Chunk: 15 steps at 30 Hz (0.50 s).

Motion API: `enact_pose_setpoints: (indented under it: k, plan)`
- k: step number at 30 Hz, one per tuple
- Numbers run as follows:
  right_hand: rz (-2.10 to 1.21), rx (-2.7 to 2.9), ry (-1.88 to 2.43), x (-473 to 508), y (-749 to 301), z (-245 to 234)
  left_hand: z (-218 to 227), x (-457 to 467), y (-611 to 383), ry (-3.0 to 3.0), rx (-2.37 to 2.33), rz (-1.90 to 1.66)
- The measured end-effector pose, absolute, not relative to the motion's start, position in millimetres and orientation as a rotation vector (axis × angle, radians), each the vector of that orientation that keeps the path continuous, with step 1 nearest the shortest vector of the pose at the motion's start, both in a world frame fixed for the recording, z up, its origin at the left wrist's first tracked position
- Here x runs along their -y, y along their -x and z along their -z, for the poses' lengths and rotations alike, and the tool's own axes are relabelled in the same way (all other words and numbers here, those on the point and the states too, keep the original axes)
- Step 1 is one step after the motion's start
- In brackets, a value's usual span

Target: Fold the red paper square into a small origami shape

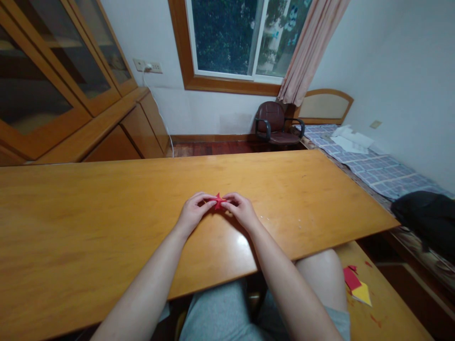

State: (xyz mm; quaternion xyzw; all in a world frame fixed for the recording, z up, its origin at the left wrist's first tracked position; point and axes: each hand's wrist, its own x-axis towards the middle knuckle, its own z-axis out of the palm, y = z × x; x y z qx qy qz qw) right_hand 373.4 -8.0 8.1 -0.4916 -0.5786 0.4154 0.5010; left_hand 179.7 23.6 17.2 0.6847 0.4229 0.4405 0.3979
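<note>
Broadly, the room is small and white-walled, with a glass-fronted wooden cabinet (53, 85) on the far left, a wood-framed window (245, 38) with a pink curtain (309, 47) at the back, a dark-brown armchair (275, 123) beneath it, and a bed with a checked cover (373, 166) along the right wall. A long, glossy honey-coloured wooden table (106, 213) spans the near view; its top is smooth and hard, with a few pale specks (280, 220) right of centre. On a lower wooden bench (391, 312) at the near right lie red and yellow paper offcuts (355, 284).

The left hand (192, 210) and right hand (241, 208) meet at the middle of the table, each pinching one side of a small red folded paper star (218, 201) between thumb and fingertips, low against the tabletop. The star looks very light, thin and easily creased or torn; it is best held by its points or folded edges with light pressure, since a hard squeeze would likely flatten the folds.
</note>
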Motion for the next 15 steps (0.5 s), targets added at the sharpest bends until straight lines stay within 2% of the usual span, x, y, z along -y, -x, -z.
enact_pose_setpoints:
  k: [9,15]
  plan:
    - [-0.883,1.5,1.215,11.5,-372.1,-15.3,-17.6,-22.3,-179.8,-1.857,-1.079,-1.189]
    - [-0.76,1.539,1.244,11.8,-373.5,-16.1,-21.4,-20.6,-180.6,-1.989,-1.086,-1.086]
